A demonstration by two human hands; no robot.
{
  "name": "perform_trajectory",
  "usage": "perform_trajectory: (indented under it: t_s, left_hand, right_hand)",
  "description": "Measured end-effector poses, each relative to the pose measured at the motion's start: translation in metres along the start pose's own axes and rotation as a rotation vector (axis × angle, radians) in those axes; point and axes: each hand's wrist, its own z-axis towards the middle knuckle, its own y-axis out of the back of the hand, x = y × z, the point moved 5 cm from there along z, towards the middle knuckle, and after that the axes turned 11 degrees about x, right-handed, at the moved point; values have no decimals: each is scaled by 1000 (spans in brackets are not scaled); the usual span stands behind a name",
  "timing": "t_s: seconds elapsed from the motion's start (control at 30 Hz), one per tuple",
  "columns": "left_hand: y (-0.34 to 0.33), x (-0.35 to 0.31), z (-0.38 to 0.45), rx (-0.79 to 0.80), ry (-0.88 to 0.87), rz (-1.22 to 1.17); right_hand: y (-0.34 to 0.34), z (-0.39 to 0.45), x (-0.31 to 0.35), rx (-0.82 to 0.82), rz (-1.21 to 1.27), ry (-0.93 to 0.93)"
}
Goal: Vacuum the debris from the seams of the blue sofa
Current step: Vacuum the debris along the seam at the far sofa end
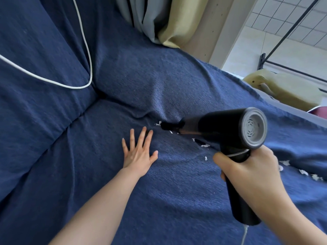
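The blue sofa (134, 82) fills most of the view, its seat and armrest meeting in a seam that runs from the centre to the right. My right hand (251, 175) grips the handle of a black handheld vacuum (221, 126). Its brush nozzle (169, 126) is pressed into the seam. White debris scraps (205, 145) lie along the seam beside the nozzle, and more debris (303, 172) lies at the far right. My left hand (139, 152) rests flat on the seat cushion, fingers spread, just left of the nozzle.
A white cable (85, 50) loops over the sofa's back cushion at the left. Grey and yellow curtains (159, 20) hang behind the sofa. Beyond the armrest are a tiled floor, a black metal frame (283, 38) and a yellow padded object (283, 89).
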Motion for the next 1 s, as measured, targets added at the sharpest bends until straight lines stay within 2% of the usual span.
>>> perform_trajectory:
  t_s: [0.1,0.23,0.37,0.5,0.77,1.0]
  left_hand:
    - [-8,-13,4,34,-22,21]
    - [-16,-11,0,-30,-2,13]
    - [-19,-9,1,-12,1,37]
    - [-20,-9,0,5,3,47]
    - [-18,-11,-2,15,16,17]
    - [-17,-30,-8,62,-48,-28]
  right_hand:
    - [-4,2,-3,2,-19,15]
    - [-8,4,-6,-28,2,21]
    - [-12,2,-3,-48,18,32]
    - [-16,5,0,-17,9,25]
    - [5,-10,-8,-9,-13,-20]
    - [20,-22,-21,-35,-58,-48]
